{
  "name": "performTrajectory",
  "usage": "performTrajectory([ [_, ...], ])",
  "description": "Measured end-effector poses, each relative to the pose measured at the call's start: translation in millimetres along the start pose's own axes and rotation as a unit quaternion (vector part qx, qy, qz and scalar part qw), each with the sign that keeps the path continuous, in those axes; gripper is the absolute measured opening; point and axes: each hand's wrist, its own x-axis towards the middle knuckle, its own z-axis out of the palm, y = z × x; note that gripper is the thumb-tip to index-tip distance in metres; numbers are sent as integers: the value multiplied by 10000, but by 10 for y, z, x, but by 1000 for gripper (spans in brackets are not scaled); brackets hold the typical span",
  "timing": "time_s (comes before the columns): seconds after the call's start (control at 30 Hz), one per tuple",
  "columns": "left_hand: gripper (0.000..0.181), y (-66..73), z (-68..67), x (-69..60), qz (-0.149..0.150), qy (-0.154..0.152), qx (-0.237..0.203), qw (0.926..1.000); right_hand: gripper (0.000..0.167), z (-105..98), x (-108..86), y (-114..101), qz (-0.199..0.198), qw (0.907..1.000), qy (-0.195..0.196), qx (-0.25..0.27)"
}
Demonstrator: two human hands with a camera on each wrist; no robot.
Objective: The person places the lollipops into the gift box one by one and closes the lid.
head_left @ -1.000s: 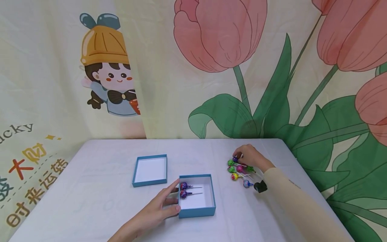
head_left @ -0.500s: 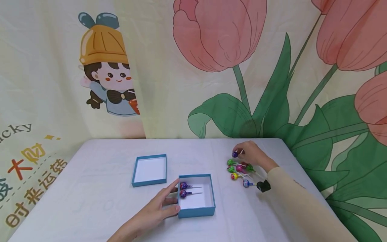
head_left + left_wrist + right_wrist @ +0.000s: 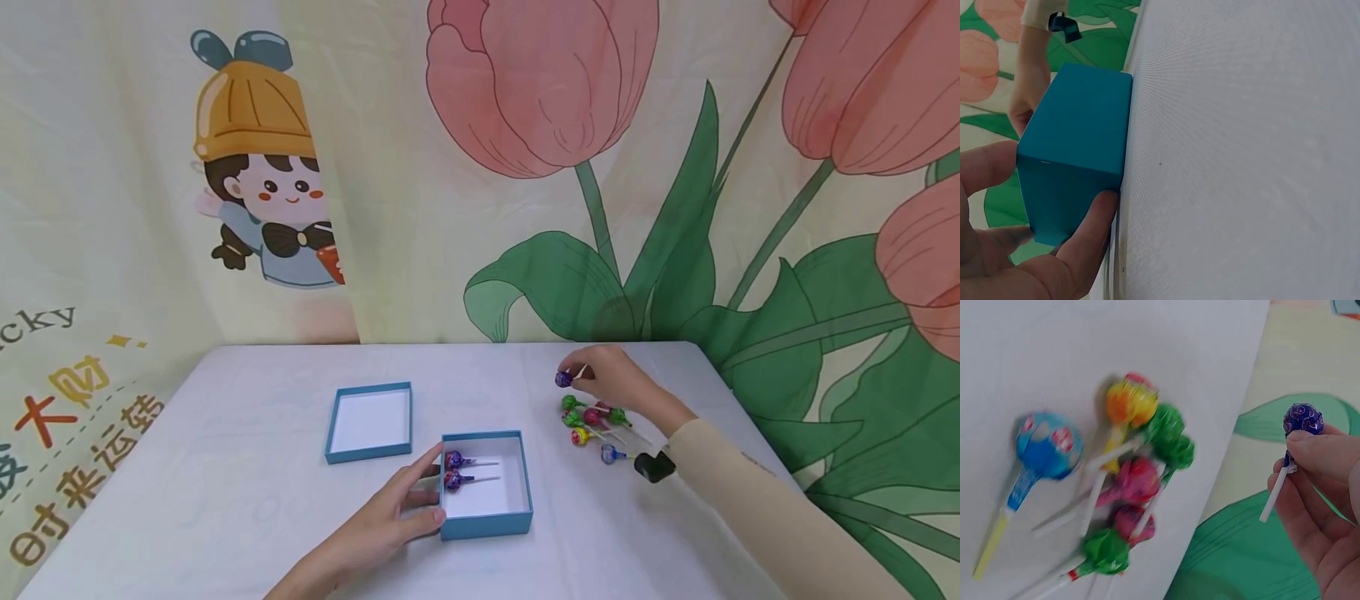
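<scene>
Against the left wall of an open blue box (image 3: 486, 525) lies my left hand (image 3: 386, 512), its thumb at the front corner and its fingers spread along that side. Two purple lollipops (image 3: 456, 481) rest inside on the white base. Another purple lollipop (image 3: 1302, 420) is pinched between thumb and fingers of my right hand (image 3: 1329, 481), with its white stick pointing down in the right wrist view. In the head view the right hand (image 3: 607, 372) is raised just behind a loose group of lollipops: a blue one (image 3: 1050, 447), a yellow one (image 3: 1130, 401), green and pink ones.
A shallow blue-rimmed lid (image 3: 370, 457) lies inner side up, behind and left of the box. White cloth covers the table (image 3: 225, 467). Behind its far edge hangs a printed curtain (image 3: 405, 208) with tulips. A black band piece (image 3: 654, 467) hangs at the right wrist.
My right hand has lifted the purple lollipop off the group and carried it left and slightly back. The left hand and the box stay in place.
</scene>
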Motion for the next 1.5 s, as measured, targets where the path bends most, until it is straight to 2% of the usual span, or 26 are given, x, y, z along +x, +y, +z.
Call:
performTrajectory([
  [0.2, 84, 2, 0, -7, 96, -4, -1, 10000, 25, -8, -34, -333, -266, 9995, -76, 140],
  [0.43, 84, 14, 1, -19, 70, -21, -41, 10000, 26, 25, -105, -706, -695, 9961, -174, 508],
  [0.63, 84, 19, 11, -10, -9, 10, -15, 10000, 28, 136, -154, -917, -1002, 9924, -206, 682],
  [0.77, 85, 14, 15, 10, -122, -4, -56, 9999, 27, 234, -190, -1049, -1063, 9902, -370, 825],
  [1.2, 84, 12, 7, -1, -127, -60, -114, 9998, 26, 578, -194, -1282, -1228, 9862, -788, 789],
  [1.5, 83, 14, -13, -20, 45, -143, -152, 9998, 24, 838, -161, -1357, -1413, 9830, -998, 618],
])
